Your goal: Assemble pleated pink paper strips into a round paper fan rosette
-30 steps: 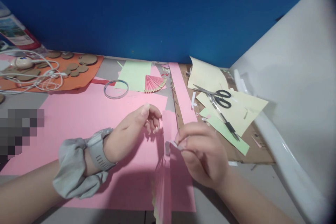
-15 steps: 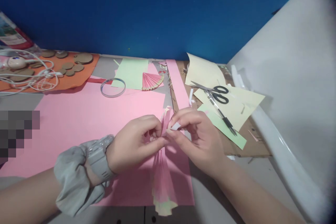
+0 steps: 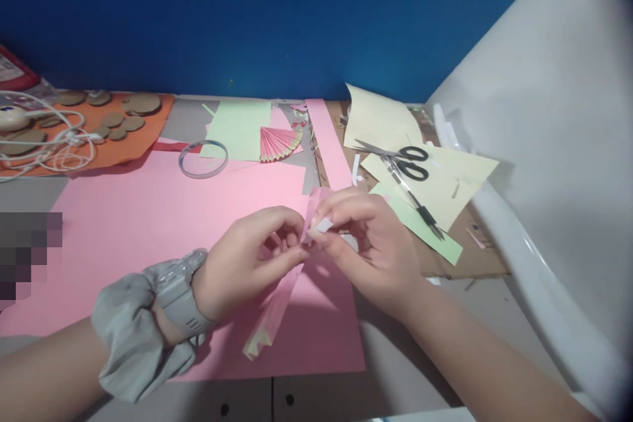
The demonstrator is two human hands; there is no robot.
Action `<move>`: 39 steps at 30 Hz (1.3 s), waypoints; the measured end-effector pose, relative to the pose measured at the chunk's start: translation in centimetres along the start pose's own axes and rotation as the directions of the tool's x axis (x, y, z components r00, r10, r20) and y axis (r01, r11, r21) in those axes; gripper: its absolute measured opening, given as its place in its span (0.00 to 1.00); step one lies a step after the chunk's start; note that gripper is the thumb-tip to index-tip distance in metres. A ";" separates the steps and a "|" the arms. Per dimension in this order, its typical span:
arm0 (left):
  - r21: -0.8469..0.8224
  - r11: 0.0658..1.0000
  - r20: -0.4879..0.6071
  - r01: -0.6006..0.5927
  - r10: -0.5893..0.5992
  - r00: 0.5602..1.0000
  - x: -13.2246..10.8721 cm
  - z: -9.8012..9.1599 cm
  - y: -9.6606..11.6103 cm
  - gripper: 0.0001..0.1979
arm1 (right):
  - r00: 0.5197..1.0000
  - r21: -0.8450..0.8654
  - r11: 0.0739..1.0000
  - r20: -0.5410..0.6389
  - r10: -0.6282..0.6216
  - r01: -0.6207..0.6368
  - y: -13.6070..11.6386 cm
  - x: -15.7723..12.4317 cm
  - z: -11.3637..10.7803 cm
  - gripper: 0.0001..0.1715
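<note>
My left hand (image 3: 247, 260) and my right hand (image 3: 366, 244) meet over a large pink paper sheet (image 3: 148, 224). Between them they pinch a pleated pink paper strip (image 3: 277, 306), folded like an accordion, with a pale yellow edge at its lower end. It slants down to the left from my fingertips. My right hand's fingers also press a small white scrap (image 3: 324, 225) against the top of the strip. A grey watch and a grey scrunchie (image 3: 133, 336) sit on my left wrist.
A finished pink paper fan (image 3: 279, 142), a tape ring (image 3: 202, 158) and a green sheet (image 3: 240, 128) lie behind. Scissors (image 3: 405, 168) rest on yellow sheets at right. An orange sheet (image 3: 123, 145) with cardboard discs and white cables is far left. A white wall rises at right.
My hands came together and closed on the pleated strip. Its pleats, fanned out half a second ago, are now gathered tight, and its lower end has swung to the left.
</note>
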State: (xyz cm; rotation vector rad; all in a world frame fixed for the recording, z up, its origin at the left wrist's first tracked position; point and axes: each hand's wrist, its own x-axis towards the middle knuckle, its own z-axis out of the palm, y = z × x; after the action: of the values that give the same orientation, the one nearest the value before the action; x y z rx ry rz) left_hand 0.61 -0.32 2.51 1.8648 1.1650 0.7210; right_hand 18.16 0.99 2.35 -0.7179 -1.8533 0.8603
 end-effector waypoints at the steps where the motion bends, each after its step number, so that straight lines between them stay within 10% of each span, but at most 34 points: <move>1: 0.006 1.000 0.014 -0.001 0.001 1.000 0.0 0.0 0.1 0.04 | 1.000 -0.010 1.000 -0.011 0.000 0.000 0.0 0.0 0.0 0.11; 39: -0.091 0.991 0.197 0.101 -0.081 0.977 0.3 0.1 0.6 0.13 | 0.991 -0.183 0.976 -0.072 0.109 -0.120 -0.1 0.1 0.2 0.11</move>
State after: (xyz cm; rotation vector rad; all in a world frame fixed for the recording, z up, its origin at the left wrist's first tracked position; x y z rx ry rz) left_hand 1.11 -0.26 2.94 1.7428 1.0625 0.5250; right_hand 17.90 0.99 2.39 -0.9663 -1.8684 0.7338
